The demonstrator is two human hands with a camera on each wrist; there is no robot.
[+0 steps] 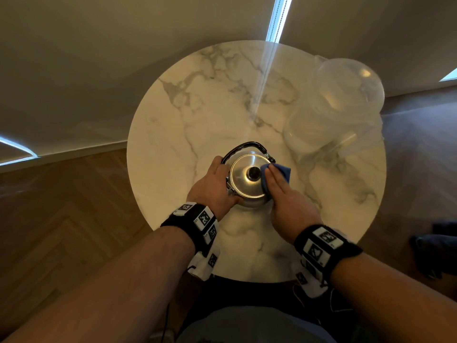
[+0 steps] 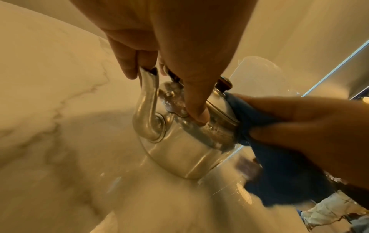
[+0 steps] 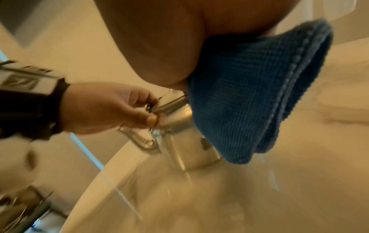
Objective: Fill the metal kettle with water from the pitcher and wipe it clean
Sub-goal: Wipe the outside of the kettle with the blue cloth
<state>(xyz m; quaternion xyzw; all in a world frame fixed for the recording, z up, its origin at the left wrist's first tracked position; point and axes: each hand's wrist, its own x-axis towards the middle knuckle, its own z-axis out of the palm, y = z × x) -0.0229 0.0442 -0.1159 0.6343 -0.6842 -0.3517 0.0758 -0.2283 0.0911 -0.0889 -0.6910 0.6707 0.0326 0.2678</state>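
Looking down from the head view, the metal kettle (image 1: 247, 180) stands upright near the front middle of the round marble table (image 1: 173, 125), lid on, black handle (image 1: 247, 145) folded toward the far side, with the left hand (image 1: 214, 186) against its left flank and the right hand (image 1: 286, 194) against its right, so it lies directly between the two and each is equally near. The right hand's fingers lie straight, pressing a blue cloth (image 1: 282, 170) onto the lid's right edge; the clear pitcher (image 1: 346, 95) sits well apart at the far right. In the left wrist view, the left hand's fingers (image 2: 195, 100) curl down over the kettle's shoulder beside the curved spout (image 2: 147, 107), steadying it; the polished body shows droplets and streaks near the rim, and the table just beside the base looks wet. In the right wrist view, the folded cloth is sandwiched between the right palm and the kettle's side, draping down toward the base, while the left thumb and fingers pinch the shoulder opposite. Any further wiping, I judge, would sweep round the vertical body toward the bracing left hand.
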